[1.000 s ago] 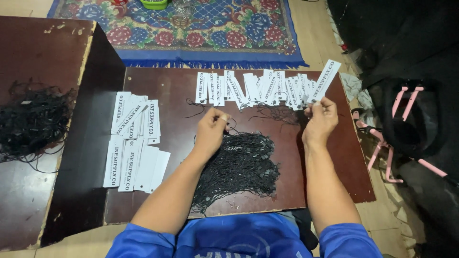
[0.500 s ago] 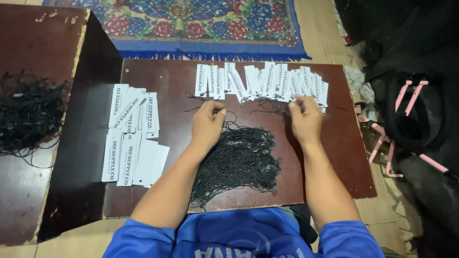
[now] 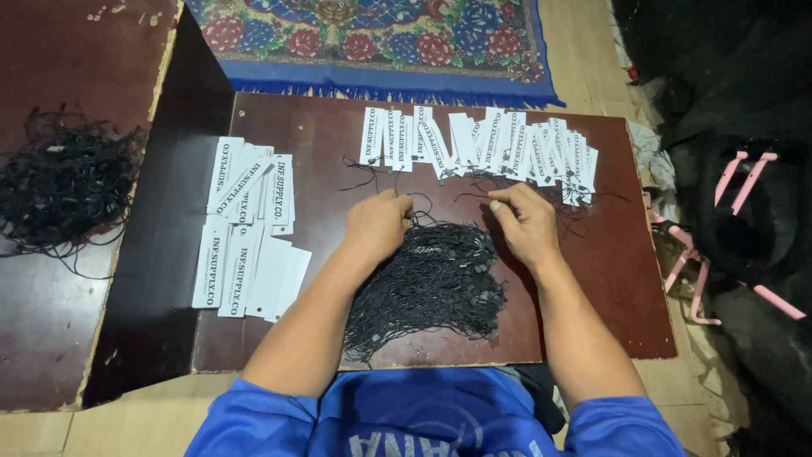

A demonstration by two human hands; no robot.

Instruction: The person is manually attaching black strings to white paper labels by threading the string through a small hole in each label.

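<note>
My left hand [image 3: 376,224] rests at the top edge of a heap of black strings [image 3: 436,288] in the middle of the brown board [image 3: 609,279], fingertips pinched on a thin black string. My right hand [image 3: 524,222] lies just right of it, thumb and forefinger closed on another loose string end. Beyond both hands a row of white paper tags [image 3: 482,144] with strings attached lies overlapping along the board's far edge. More white printed tags [image 3: 249,228] without strings are stacked to the left of my left hand.
A second tangle of black strings [image 3: 59,182] lies on the dark table [image 3: 51,338] at the left. A patterned rug [image 3: 381,38] spreads beyond the board. Dark bags with pink straps [image 3: 744,211] sit on the floor at the right.
My right hand laid a white tag at the right end of the far row, then drew back to the string heap. My left hand stayed at the heap's top edge.
</note>
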